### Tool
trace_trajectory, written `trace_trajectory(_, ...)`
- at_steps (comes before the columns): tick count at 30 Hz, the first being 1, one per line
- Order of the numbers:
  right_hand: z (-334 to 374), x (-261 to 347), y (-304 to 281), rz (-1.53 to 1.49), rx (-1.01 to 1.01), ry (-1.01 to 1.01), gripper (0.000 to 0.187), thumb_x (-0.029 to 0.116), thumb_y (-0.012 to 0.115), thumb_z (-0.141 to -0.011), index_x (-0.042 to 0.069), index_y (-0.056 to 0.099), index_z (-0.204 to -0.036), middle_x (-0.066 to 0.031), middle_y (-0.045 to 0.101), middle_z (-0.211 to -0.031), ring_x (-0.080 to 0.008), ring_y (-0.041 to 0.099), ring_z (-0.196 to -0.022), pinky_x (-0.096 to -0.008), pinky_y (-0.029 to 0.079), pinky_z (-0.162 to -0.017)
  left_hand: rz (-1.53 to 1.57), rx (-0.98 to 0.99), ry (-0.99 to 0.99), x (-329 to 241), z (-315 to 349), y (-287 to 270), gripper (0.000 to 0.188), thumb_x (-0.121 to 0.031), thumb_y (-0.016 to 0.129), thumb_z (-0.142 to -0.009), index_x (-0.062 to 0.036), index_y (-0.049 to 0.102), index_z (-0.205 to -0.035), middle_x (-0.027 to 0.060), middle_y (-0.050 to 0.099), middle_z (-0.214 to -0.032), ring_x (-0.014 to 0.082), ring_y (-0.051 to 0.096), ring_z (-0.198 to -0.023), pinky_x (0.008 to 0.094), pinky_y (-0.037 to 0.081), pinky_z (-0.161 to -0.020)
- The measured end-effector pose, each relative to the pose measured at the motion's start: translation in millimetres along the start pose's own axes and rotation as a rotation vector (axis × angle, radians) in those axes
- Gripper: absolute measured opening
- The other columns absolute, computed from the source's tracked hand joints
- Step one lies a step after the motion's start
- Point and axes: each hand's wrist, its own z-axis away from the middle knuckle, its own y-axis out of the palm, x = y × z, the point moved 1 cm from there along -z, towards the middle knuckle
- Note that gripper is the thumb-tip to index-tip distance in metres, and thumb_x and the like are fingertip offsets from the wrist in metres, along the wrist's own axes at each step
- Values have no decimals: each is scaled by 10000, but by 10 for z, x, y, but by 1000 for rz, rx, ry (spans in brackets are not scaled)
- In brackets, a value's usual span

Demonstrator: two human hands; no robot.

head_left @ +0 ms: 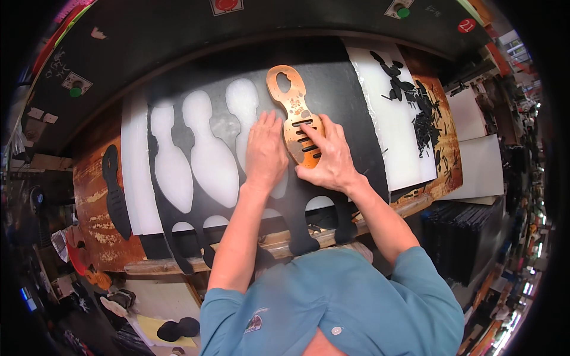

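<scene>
An orange-brown, sole-shaped cutting die [295,105] with an oval opening at its far end and several slots lies on a black sheet [347,118]. My right hand [333,151] grips the die's near, wide part, thumb at its lower left edge and one finger reaching across the slots. Just left of the die, my left hand [265,153] lies flat with its fingers stretched out. Beneath it is one of several sole-shaped cutouts [214,160] in the sheet, which show a white board below. The die's underside is hidden.
A dark machine beam [196,44] with green buttons spans the far side. Black scraps [424,118] lie on the white board [407,145] at right. One cut black sole [113,190] rests on the brown surface at left. Stacked black sheets [466,237] stand at lower right.
</scene>
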Motion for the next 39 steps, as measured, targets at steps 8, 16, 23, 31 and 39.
trace_trajectory(8, -150, -344, -611, -1196, 212, 307, 873, 123, 864, -794, -118, 485, -1543, -213, 580, -1498, -271, 598, -1347, -376, 461, -1170, 297, 99, -259, -392, -213, -222, 352, -101, 611, -1069, 55, 625, -1385, 274, 655, -1408, 421, 568, -1408, 479, 423, -1203)
trace_trajectory(16, -125, -429, -524, -1283, 93, 304, 864, 129, 823, -781, -87, 497, -1551, -165, 636, -1414, -224, 629, -1289, -339, 476, -1141, 1281, -62, -851, -536, -107, 37, 269, -160, 575, -1131, 42, 668, -1283, 66, 732, -1124, 111, 647, -988, 274, 536, -890)
trace_trajectory(23, -92, -595, -429, -1384, 11, 344, 1001, 408, 800, -782, -88, 451, -1579, -165, 671, -1326, -197, 670, -1178, -285, 514, -1082, 1216, -353, -851, 122, 162, -675, 273, -159, 526, -1147, 17, 662, -1306, 117, 753, -1166, 200, 735, -988, 370, 624, -884)
trace_trajectory(31, -145, -420, -436, -1376, -50, 400, 993, 388, 813, -770, -90, 467, -1569, -155, 684, -1311, -196, 684, -1166, -283, 540, -1046, 888, -190, -905, 402, 395, -1115, 325, -170, 595, -1119, 62, 656, -1339, 124, 758, -1198, 158, 711, -1054, 306, 558, -954)
trace_trajectory(39, 91, -310, -1237, -1497, -334, 266, 1099, 411, 787, -777, -32, 304, -1659, -299, 489, -1518, -385, 590, -1330, -439, 485, -1160, 353, -408, -911, 1446, 1033, -2268, 390, -193, 650, -1102, 38, 662, -1416, 101, 750, -1232, 158, 688, -1072, 307, 549, -976)
